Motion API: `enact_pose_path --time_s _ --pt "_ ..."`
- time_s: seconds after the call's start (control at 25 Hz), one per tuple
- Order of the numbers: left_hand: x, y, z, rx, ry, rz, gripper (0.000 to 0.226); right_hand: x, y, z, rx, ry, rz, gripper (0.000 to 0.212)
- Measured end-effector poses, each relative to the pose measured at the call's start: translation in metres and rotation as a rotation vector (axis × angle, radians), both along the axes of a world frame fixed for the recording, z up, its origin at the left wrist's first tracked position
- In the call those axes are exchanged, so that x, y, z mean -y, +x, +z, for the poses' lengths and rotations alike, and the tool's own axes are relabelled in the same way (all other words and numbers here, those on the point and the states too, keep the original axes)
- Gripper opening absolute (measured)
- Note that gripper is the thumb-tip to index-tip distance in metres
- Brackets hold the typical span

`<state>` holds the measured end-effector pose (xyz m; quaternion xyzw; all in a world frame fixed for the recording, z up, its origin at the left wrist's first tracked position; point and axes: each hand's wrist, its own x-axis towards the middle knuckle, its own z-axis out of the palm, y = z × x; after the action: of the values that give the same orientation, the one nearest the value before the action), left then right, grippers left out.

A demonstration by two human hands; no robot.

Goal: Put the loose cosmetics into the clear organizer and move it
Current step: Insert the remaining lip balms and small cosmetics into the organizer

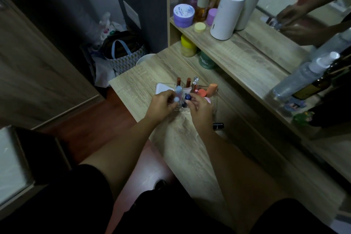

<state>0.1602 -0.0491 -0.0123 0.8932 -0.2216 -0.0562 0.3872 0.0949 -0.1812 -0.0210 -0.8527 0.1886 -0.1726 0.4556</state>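
The clear organizer [213,89] stands on the wooden vanity top [144,80], with lipsticks, tubes and an orange sponge [211,89] upright in its slots. My left hand [161,105] pinches a light blue-capped item [44,99] at the organizer's front left. My right hand [199,108] grips a dark blue-capped tube [188,97] at its front middle. A loose dark lipstick [218,125] lies on the top just right of my right wrist. My palms hide the organizer's front wall.
A raised shelf [247,53] behind holds a white cylinder [227,13], purple jars [183,15], bottles and a mirror. Yellow [188,45] and green [207,61] jars sit under it. A spray bottle [303,76] stands right. Bags [121,53] crowd the floor left.
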Motion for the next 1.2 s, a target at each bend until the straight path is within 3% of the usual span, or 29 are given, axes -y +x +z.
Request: enact_pose_path --time_s 0.12,0.56,0.8,0.92,1.04,1.2 --pt "0.005 0.004 -0.007 -0.04 -0.022 0.006 0.017 0.003 0.001 -0.008 -0.065 -0.072 0.013 0.029" --pt "0.0 0.0 -0.011 -0.116 -0.027 0.046 0.029 0.001 -0.001 -0.005 -0.234 0.03 0.093 0.04" --pt "-0.001 -0.033 -0.019 -0.049 0.013 0.112 0.016 0.029 -0.035 -0.004 -0.423 -0.189 0.077 0.043" --pt "-0.008 -0.054 -0.032 0.035 0.157 -0.106 0.017 0.05 -0.058 -0.008 -0.531 -0.313 0.161 0.049" --pt "-0.008 -0.066 -0.045 0.126 0.253 -0.381 0.034 0.064 -0.071 -0.015 -0.632 -0.44 0.286 0.047" --pt "-0.007 -0.07 -0.06 0.063 0.36 -0.459 0.054 0.069 -0.069 -0.018 -0.554 -0.435 0.289 0.031"
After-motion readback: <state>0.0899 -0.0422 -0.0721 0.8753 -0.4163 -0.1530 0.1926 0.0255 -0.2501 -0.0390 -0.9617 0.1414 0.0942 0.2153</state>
